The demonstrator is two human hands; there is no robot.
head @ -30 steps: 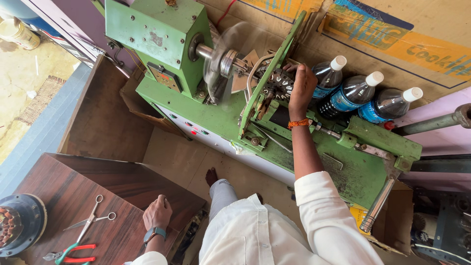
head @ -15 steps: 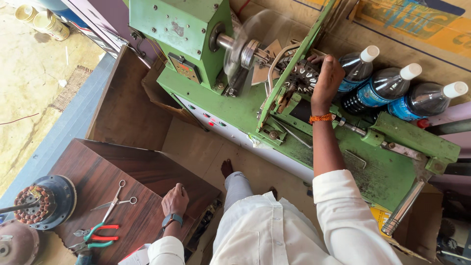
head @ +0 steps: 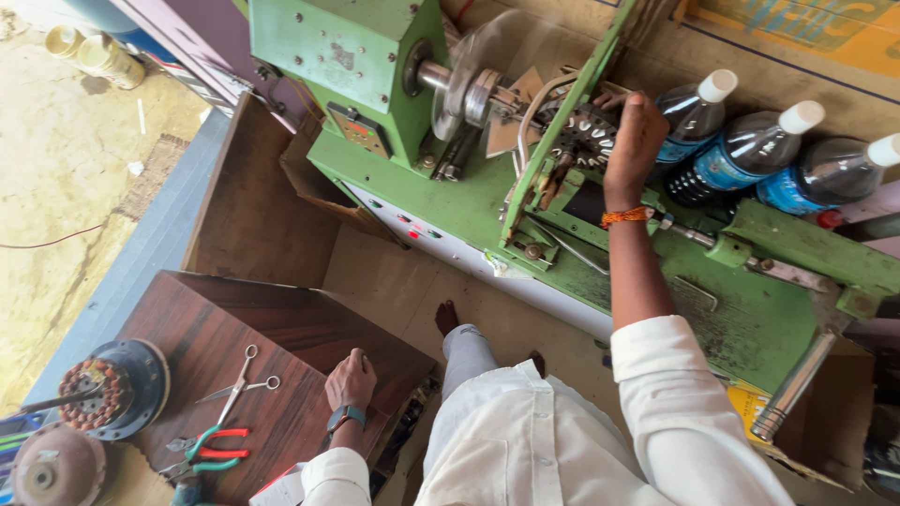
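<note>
My right hand (head: 636, 141) reaches up to a green winding machine (head: 450, 201) and grips a round toothed stator core (head: 574, 139) mounted in it. An orange band sits on that wrist. Left of the core, a shaft carries a blurred, spinning disc (head: 469, 80). My left hand (head: 350, 379), with a watch on the wrist, rests curled on the near edge of a dark brown wooden table (head: 281, 323) and holds nothing. Scissors (head: 239, 379) and red-and-green pliers (head: 206, 452) lie on the table left of that hand.
Three dark plastic bottles (head: 750, 155) with white caps lie behind the machine at the right. A round motor part with copper windings (head: 112, 386) and another round casing (head: 47, 468) sit at the table's left. Cans (head: 94, 54) stand on the floor at top left.
The view has shifted, bringing more of the table and the motor parts at the left into sight. Both hands stay where they were, right on the stator core, left on the table.
</note>
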